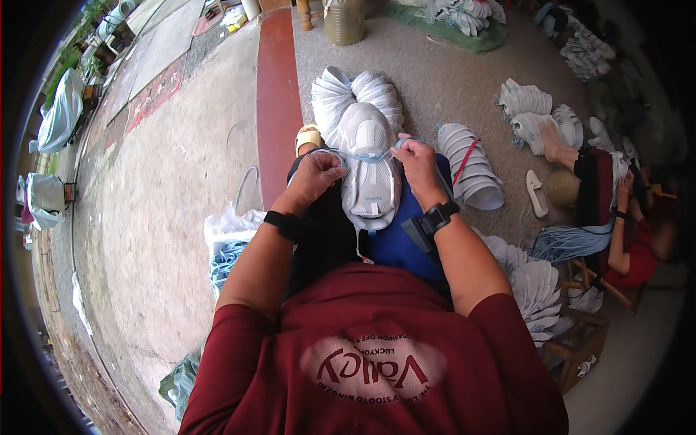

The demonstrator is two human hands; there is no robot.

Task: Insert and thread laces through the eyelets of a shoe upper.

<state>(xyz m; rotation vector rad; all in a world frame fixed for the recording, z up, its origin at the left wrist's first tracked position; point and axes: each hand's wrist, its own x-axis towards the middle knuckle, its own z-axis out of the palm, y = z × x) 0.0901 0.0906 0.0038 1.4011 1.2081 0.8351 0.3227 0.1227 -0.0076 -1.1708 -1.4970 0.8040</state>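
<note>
A white and pale grey shoe upper (373,190) lies lengthwise between my knees, its toe pointing away from me. A thin light blue shoelace (362,156) runs crosswise over its front part. At the left side of the upper, my left hand (320,175) pinches one end of the lace. My right hand (420,164) pinches the other end on the right, with the lace stretched between the two. Just beyond the toe, fanned stacks of white shoe uppers (377,90) rest on the floor.
Another row of nested uppers (467,165) lies at the right, with more stacks (525,279) beside my right arm. A bag of blue laces (230,254) is by my left leg. At the far right sits another person (638,250) near a bundle of blue laces (573,241).
</note>
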